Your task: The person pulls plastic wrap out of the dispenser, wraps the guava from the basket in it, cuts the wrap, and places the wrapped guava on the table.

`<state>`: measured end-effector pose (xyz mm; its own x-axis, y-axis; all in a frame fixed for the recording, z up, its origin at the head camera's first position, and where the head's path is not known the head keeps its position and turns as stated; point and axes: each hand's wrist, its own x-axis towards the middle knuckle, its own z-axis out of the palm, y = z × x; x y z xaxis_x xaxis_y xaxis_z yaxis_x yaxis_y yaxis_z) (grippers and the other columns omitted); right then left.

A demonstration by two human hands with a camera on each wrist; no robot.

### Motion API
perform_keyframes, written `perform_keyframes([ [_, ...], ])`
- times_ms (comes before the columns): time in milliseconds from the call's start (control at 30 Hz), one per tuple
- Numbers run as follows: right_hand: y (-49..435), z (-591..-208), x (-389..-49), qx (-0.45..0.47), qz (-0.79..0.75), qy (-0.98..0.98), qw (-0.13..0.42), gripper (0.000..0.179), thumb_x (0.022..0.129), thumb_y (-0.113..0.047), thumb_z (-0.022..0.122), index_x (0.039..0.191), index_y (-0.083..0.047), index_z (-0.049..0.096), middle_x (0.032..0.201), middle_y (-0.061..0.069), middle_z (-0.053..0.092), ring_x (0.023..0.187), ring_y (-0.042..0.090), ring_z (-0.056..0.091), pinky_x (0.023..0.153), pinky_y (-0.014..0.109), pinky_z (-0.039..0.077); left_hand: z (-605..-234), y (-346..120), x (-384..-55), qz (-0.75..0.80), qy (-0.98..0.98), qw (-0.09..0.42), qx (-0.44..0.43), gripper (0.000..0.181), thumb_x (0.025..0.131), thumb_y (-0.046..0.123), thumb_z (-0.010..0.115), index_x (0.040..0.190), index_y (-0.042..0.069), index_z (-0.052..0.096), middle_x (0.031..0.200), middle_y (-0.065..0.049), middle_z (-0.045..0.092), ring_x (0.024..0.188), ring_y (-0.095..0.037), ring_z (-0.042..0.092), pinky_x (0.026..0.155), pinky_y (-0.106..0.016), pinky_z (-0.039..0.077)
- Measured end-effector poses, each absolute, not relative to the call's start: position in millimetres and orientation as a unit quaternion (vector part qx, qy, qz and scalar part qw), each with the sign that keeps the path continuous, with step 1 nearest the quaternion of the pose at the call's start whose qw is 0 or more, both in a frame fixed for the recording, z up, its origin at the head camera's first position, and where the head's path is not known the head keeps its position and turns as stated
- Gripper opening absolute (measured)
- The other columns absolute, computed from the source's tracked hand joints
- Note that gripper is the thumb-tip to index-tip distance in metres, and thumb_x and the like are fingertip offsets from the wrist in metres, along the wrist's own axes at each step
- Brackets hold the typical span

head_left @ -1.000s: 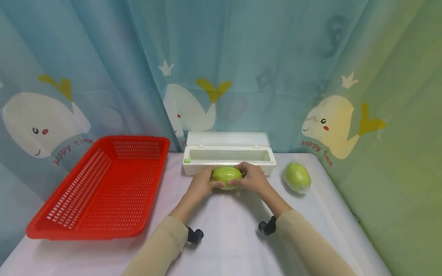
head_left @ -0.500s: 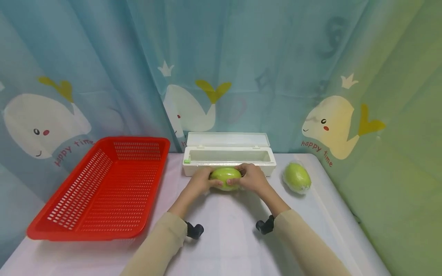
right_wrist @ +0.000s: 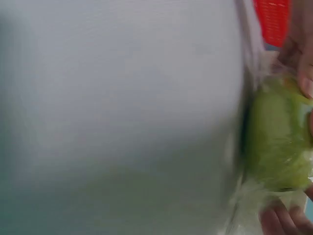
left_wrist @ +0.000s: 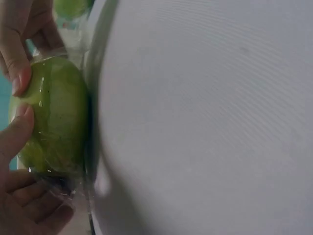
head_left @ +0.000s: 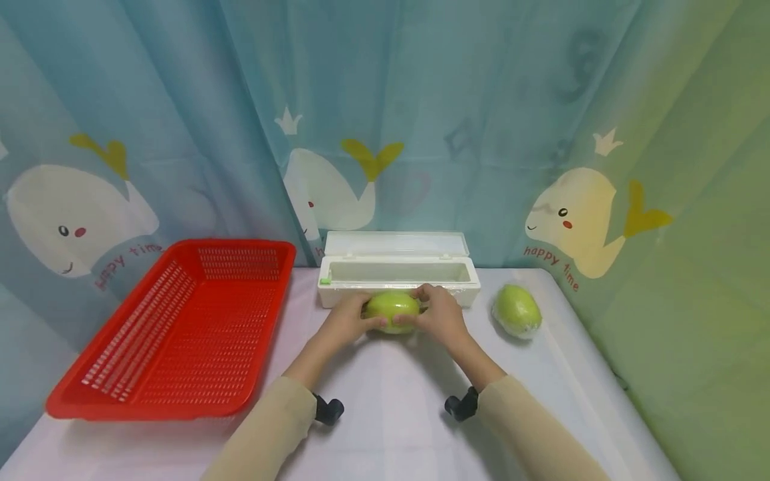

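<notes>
Both hands hold a green oval fruit [head_left: 392,308] just in front of a white cling film dispenser [head_left: 339,296] whose lid is up. My left hand [head_left: 345,321] grips the fruit's left end, and my right hand [head_left: 442,316] grips its right end. The two thumbs lie on the near face, close to each other. Clear cling film [left_wrist: 68,188] covers the fruit and gathers loosely at its ends near the curled fingers. In the right wrist view the fruit [right_wrist: 274,134] shows wrinkled film over its skin.
A second green fruit [head_left: 517,310] in clear film lies to the right on the white table [head_left: 409,427]. The red plastic basket [head_left: 192,354] stands at the left. Behind the table hangs a blue curtain [head_left: 421,100] with whale prints.
The fruit stays between both hands in front of the dispenser, shifting very slightly. My left wrist has moved a little left and lower, and the right thumb sits slightly farther left.
</notes>
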<state>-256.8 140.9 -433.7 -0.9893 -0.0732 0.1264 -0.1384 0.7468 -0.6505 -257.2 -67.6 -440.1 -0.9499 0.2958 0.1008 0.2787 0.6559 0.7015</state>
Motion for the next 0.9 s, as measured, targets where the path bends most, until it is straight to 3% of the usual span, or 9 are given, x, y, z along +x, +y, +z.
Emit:
perform_keyframes([
  [167,143.3,-440.9,-242.1,0.094,0.238,-0.962,0.093,0.067,0.065,-0.062,0.085,0.114,-0.017,0.072,0.106,0.007,0.057,0.095,0.025,0.054,0.076,0.039,0.048,-444.3,-68.2,-239.6,0.308,0.94,-0.021,0.149,0.054,0.084,0.037,0.08,0.124,0.005,0.062,0.112,-0.008,0.067,0.101,-0.024,0.057,0.087,-0.041,0.047],
  [367,144.6,-435.4,-238.9,0.133,0.213,-0.963,0.101,0.075,0.069,-0.059,0.083,0.128,-0.017,0.064,0.105,0.007,0.058,0.094,0.025,0.052,0.077,0.039,0.047,-433.9,-71.9,-227.7,0.242,0.957,-0.066,0.146,0.056,0.086,0.044,0.076,0.13,0.011,0.064,0.132,-0.01,0.063,0.126,-0.034,0.052,0.102,-0.051,0.044],
  [567,143.6,-428.0,-237.9,0.161,0.22,-0.958,0.093,0.074,0.069,-0.056,0.085,0.129,-0.017,0.063,0.103,0.006,0.059,0.093,0.023,0.052,0.077,0.038,0.046,-430.3,-84.5,-223.0,0.323,0.936,-0.07,0.118,0.053,0.087,0.037,0.076,0.133,0.015,0.062,0.135,-0.007,0.062,0.13,-0.03,0.053,0.104,-0.054,0.044],
  [800,141.8,-422.5,-237.5,0.18,0.226,-0.952,0.103,0.072,0.07,-0.053,0.085,0.127,-0.016,0.063,0.102,0.006,0.06,0.094,0.023,0.053,0.078,0.039,0.047,-436.7,-95.4,-226.4,0.475,0.872,-0.099,0.058,0.039,0.091,0.022,0.073,0.126,0.01,0.064,0.119,-0.01,0.069,0.11,-0.03,0.063,0.094,-0.048,0.05],
  [900,141.2,-417.5,-239.8,0.19,0.227,-0.95,0.103,0.071,0.071,-0.052,0.085,0.128,-0.015,0.063,0.102,0.005,0.059,0.094,0.023,0.053,0.077,0.038,0.046,-437.0,-98.3,-228.5,0.557,0.823,-0.114,-0.005,0.041,0.09,0.017,0.073,0.127,0.006,0.059,0.122,-0.015,0.063,0.111,-0.034,0.059,0.095,-0.046,0.049],
])
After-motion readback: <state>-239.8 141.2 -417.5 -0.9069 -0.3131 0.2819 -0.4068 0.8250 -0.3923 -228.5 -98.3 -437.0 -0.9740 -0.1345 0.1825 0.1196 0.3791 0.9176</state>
